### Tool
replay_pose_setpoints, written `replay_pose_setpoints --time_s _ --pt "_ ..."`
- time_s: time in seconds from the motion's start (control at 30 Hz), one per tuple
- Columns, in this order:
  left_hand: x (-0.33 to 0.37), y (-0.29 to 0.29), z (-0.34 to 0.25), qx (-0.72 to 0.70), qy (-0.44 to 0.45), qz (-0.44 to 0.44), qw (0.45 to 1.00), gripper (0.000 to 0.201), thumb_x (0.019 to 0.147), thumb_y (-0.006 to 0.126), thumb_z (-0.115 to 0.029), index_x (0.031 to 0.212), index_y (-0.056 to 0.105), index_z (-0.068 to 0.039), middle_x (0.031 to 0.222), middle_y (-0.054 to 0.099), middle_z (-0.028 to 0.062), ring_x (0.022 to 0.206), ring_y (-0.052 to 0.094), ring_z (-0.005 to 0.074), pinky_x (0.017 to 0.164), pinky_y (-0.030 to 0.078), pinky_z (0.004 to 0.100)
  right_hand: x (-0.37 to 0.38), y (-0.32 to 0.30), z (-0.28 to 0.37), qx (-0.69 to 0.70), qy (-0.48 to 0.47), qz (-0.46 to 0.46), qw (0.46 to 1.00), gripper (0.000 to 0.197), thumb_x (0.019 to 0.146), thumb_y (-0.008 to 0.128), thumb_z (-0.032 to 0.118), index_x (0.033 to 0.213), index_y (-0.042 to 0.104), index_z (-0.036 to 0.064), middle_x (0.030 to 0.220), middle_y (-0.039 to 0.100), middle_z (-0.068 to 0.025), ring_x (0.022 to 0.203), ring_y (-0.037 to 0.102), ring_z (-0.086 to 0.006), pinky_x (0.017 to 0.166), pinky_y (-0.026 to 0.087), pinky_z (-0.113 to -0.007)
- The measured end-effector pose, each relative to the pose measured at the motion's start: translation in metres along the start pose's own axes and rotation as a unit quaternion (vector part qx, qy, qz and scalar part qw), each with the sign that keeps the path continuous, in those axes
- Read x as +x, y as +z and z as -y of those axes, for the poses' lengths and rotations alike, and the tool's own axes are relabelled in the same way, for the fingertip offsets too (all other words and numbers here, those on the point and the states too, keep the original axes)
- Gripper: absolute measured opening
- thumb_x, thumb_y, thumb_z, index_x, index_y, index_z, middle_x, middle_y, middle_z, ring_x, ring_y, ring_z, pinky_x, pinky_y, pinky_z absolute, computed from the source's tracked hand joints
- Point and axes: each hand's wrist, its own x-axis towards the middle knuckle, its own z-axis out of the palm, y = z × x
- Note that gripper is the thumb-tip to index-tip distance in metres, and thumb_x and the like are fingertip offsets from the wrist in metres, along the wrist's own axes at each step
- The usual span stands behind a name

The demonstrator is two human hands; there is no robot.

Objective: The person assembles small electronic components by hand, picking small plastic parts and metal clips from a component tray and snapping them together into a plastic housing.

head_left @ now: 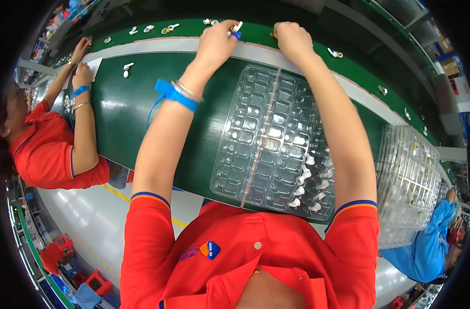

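Over the far green belt, my left hand pinches a white stemmed earbud; a blue covering shows at a fingertip. A blue strap and a bangle circle that wrist. My right hand is farther right over the belt, its fingers closed, with a small yellowish bit showing at the tips. Whether it is held or a fingertip covering, I cannot tell. Between my arms lies a clear plastic tray with moulded pockets. White earbud parts sit in its right-hand pockets, partly hidden by my right forearm.
Several earbud parts lie spread along the belt. Two white pieces rest on the green table. Stacked clear trays stand at right. A co-worker in red works at left, and a person in blue is at right.
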Motion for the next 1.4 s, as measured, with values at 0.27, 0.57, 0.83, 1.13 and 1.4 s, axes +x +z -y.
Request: replay_pose_setpoints --time_s 0.27,0.57,0.83,1.13,1.4 --pt "-0.046 -0.002 -0.091 -0.142 0.180 0.161 0.960 0.018 0.064 0.055 -0.005 0.080 0.062 -0.003 0.083 0.059 0.0149 0.085 0.054 0.0307 0.078 0.043 0.0377 -0.061 -0.102 -0.019 0.621 0.152 -0.023 0.768 0.014 0.082 0.059 0.012 0.086 0.059 -0.0010 0.067 0.057 -0.0029 0.060 0.056 -0.0089 0.054 0.044 -0.019" --pt "-0.120 0.003 -0.153 -0.107 0.272 0.303 0.907 0.018 0.056 0.067 -0.006 0.071 0.057 -0.005 0.087 0.051 0.0061 0.093 0.047 0.0232 0.076 0.041 0.0331 -0.131 -0.121 -0.028 0.688 0.139 0.018 0.712 0.018 0.078 0.059 0.005 0.094 0.056 -0.0028 0.080 0.062 -0.0107 0.068 0.059 -0.0132 0.059 0.047 -0.023" --pt "-0.117 0.000 -0.149 -0.285 0.143 0.270 0.909 0.018 0.066 0.063 -0.007 0.080 0.054 -0.002 0.083 0.057 0.0096 0.082 0.055 0.0285 0.071 0.044 0.0378 -0.146 -0.121 -0.010 0.664 0.120 0.021 0.738 0.012 0.078 0.059 0.002 0.088 0.058 -0.0033 0.080 0.063 -0.0131 0.068 0.061 -0.0155 0.058 0.047 -0.024" --pt "-0.093 -0.020 -0.111 -0.671 -0.262 0.195 0.665 0.014 0.087 0.051 -0.015 0.095 0.047 -0.004 0.086 0.060 0.0086 0.076 0.061 0.0170 0.060 0.046 0.0224 -0.161 -0.135 0.026 0.551 0.025 -0.050 0.833 0.009 0.074 0.058 -0.009 0.083 0.059 -0.0079 0.079 0.063 -0.0149 0.072 0.063 -0.0201 0.064 0.051 -0.026" --pt "-0.104 -0.020 -0.116 -0.662 -0.223 0.166 0.696 0.018 0.085 0.055 -0.016 0.096 0.050 -0.002 0.086 0.061 0.0081 0.070 0.060 0.0124 0.055 0.046 0.0199 -0.162 -0.123 0.042 0.413 -0.101 -0.144 0.894 0.017 0.061 0.065 -0.008 0.076 0.064 -0.0009 0.076 0.063 -0.0108 0.070 0.062 -0.0193 0.060 0.049 -0.025"
